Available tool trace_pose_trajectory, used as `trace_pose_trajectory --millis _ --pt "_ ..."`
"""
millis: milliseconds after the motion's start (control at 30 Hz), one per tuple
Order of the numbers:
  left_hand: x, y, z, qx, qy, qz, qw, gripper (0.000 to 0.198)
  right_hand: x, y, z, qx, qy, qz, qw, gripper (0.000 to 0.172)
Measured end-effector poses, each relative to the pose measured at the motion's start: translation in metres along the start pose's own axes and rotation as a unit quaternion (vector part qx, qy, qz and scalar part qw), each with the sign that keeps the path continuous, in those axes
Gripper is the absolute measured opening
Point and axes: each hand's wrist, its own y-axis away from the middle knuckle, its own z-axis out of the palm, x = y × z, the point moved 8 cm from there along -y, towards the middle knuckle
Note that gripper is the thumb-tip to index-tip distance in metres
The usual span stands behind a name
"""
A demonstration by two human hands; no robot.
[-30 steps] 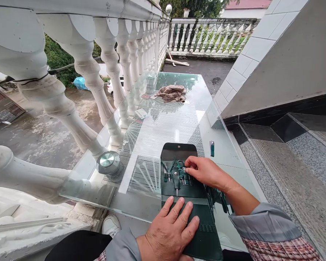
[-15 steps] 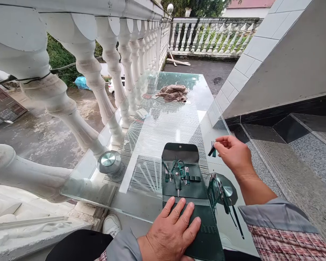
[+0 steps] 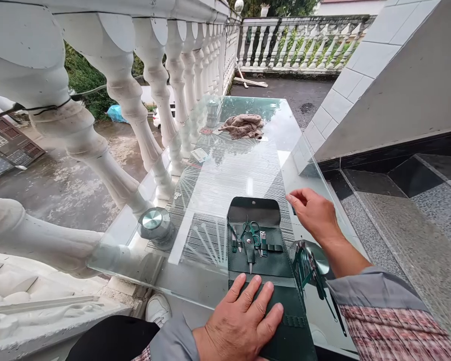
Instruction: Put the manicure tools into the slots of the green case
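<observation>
An unfolded dark green manicure case lies on the glass table. Its upper panel holds scissors, a small nail clipper and other slim tools in loops. My left hand rests flat on the case's lower panel, fingers spread. My right hand is above the table, right of the case, with thumb and fingers pinched. It grips another nail clipper, mostly hidden behind the fingers; only a dark bit shows beneath. Below that hand, several slim manicure tools lie in a pile beside the case.
A crumpled brown cloth lies at the far end of the glass table. A small card is near its left side. White balusters line the left, and stone steps rise on the right.
My right hand has turned, so the nail clipper that showed at its fingertips is now mostly hidden. My left hand stays on the case. The view has shifted slightly.
</observation>
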Motion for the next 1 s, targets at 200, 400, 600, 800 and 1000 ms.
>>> trace_pose_trajectory --millis 200,400,600,800,1000 --pt "0.0 -0.001 -0.002 -0.025 0.012 -0.003 1.0 0.082 -0.047 0.057 0.04 -0.228 0.061 -0.09 0.968 0.021" --pt "0.001 -0.002 -0.003 -0.017 -0.01 -0.004 1.0 0.085 -0.059 0.068 0.051 -0.202 0.068 -0.111 0.971 0.015" --pt "0.001 -0.002 -0.005 0.009 -0.022 -0.005 1.0 0.083 -0.035 0.026 -0.005 -0.032 -0.022 -0.028 0.999 0.015" --pt "0.002 -0.001 -0.006 0.013 -0.029 -0.003 0.999 0.078 0.013 -0.007 0.004 -0.002 0.055 0.028 0.998 0.014" --pt "0.001 -0.002 -0.005 0.011 -0.031 -0.006 0.999 0.075 -0.005 -0.004 0.004 0.044 0.045 -0.056 0.996 0.02"
